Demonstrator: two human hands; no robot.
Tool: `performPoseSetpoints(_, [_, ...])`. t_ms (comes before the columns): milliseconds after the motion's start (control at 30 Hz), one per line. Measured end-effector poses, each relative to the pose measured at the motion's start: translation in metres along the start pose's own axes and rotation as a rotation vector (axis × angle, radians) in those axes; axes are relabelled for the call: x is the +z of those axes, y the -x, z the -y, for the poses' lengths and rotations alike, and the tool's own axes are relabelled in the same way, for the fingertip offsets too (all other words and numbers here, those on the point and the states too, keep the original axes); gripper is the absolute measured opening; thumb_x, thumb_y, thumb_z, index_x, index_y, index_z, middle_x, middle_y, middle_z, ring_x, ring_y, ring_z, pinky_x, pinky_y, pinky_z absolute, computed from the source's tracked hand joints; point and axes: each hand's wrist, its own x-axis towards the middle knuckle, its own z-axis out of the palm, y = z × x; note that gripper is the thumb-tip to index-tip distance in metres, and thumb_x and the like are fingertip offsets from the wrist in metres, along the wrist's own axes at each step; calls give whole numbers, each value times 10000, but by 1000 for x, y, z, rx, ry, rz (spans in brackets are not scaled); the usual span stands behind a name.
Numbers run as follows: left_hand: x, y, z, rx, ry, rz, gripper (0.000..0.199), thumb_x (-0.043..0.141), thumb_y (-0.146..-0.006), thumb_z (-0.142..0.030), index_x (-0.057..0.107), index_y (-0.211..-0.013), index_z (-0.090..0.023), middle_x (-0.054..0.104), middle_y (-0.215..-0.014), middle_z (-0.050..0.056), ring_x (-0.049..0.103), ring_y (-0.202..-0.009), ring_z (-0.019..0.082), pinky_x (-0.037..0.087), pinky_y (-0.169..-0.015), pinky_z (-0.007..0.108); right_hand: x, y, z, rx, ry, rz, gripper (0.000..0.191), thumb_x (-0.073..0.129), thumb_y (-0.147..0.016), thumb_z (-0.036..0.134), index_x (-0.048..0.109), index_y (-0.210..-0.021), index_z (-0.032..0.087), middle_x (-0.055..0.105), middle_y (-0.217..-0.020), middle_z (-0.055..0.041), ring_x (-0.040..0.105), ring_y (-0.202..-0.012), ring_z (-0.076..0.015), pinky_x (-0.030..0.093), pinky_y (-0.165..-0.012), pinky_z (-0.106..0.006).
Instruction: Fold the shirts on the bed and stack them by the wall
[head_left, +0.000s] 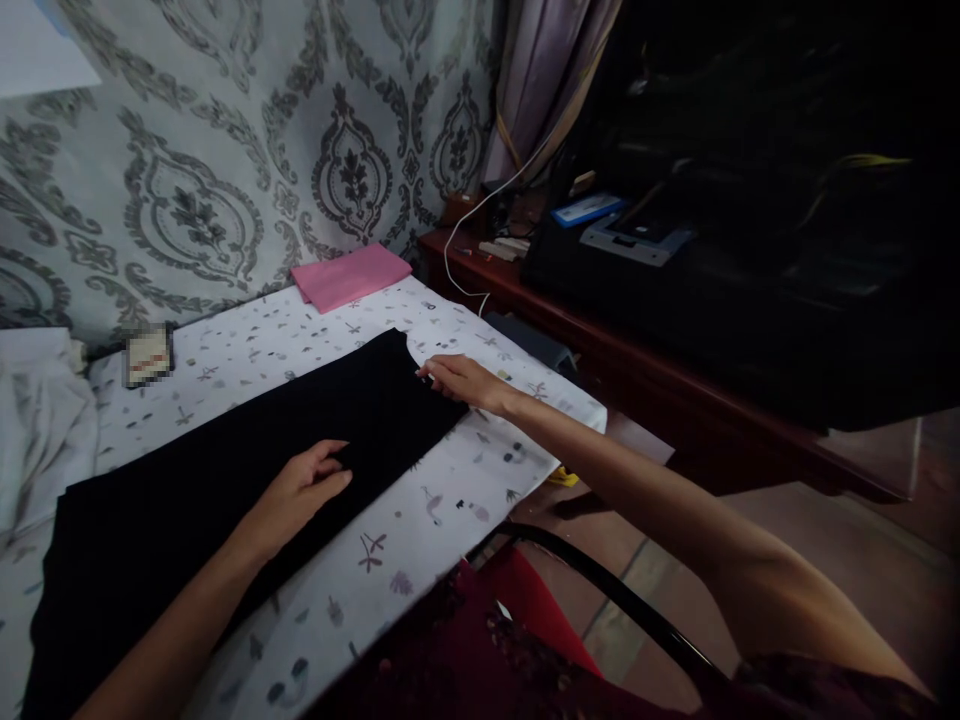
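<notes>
Watching from afar, I see the black cloth (225, 455) lying flat on the printed surface (442, 530), stretching from mid-view toward eight o'clock. I have the left hand (298, 492) at eight o'clock over the cloth, fingers loosely curled, thumb apart, gripping nothing. Near the centre, the right hand (466, 382) is at the cloth's curved end, fingers narrow; I cannot tell whether they pinch its edge. Pink folded cloth (352, 276) lies at ten o'clock.
</notes>
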Motion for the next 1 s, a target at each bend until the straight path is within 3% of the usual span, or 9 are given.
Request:
performPoseSetpoints(100, [1,-3,3,-43,43,31,654,652,-776,-514,539,-1329,-184,726,-1052,103,721,-896,255,568,-763,380,-12,17,-7,78,-118,12,303,430,-997,388,646,-1044,181,680,-794,-42,637,-694,-145,521,-627,-251])
performPoseSetpoints(167, [2,-7,4,-45,21,28,698,670,-751,-530,535,-1331,-165,724,-1057,113,721,-900,261,563,-788,394,-15,27,-13,46,-119,5,250,518,-953,378,641,-1042,180,685,-762,-26,645,-690,-145,520,-636,-250])
performPoseSetpoints(267, [1,-14,5,1,-43,-21,703,678,-716,-547,576,-1287,-152,722,-1082,125,708,-988,277,542,-875,406,-12,39,-20,-55,2,-32,219,635,-839,264,652,-1043,187,688,-742,10,630,-675,-137,497,-657,-254])
performPoseSetpoints(333, [0,-17,6,44,-74,-59,663,660,-721,-547,599,-1251,-155,727,-1068,117,699,-1019,282,531,-898,405,-9,45,-23,-89,98,-75,242,607,-795,167,667,-1027,191,692,-759,17,627,-688,-133,485,-682,-258])
performPoseSetpoints(467, [-3,-19,6,86,-118,-86,546,613,-772,-512,605,-1203,-177,724,-953,74,702,-913,255,531,-801,371,-6,50,-19,-93,258,-82,298,531,-786,116,681,-1025,209,690,-764,16,621,-685,-139,465,-672,-261])
performPoseSetpoints(633, [-5,-21,5,78,-204,-35,419,569,-837,-409,577,-1193,-188,608,-711,-26,567,-593,142,405,-560,264,2,30,10,-128,572,-103,208,543,-873,233,691,-1020,236,713,-820,-13,622,-716,-172,411,-621,-282])
performPoseSetpoints(800, [-4,-18,5,109,-241,-67,383,556,-847,-347,562,-1186,-167,571,-694,-40,512,-579,120,361,-549,252,33,-13,29,-229,740,-40,221,538,-942,349,676,-1060,223,699,-1022,-80,645,-883,-228,462,-690,-322])
performPoseSetpoints(900, [-5,5,7,83,-408,-143,398,592,-835,-333,559,-1209,-199,645,-796,-14,566,-667,146,384,-609,279,49,-27,20,-238,763,-10,199,577,-912,345,662,-1038,216,673,-1062,-95,642,-901,-242,481,-707,-340])
performPoseSetpoints(1000, [-12,40,17,13,-590,-223,342,607,-833,-315,591,-1166,-240,678,-851,-9,601,-734,169,383,-648,299,57,-32,3,-300,703,-68,128,569,-885,326,640,-938,234,664,-962,-71,634,-851,-238,476,-699,-346])
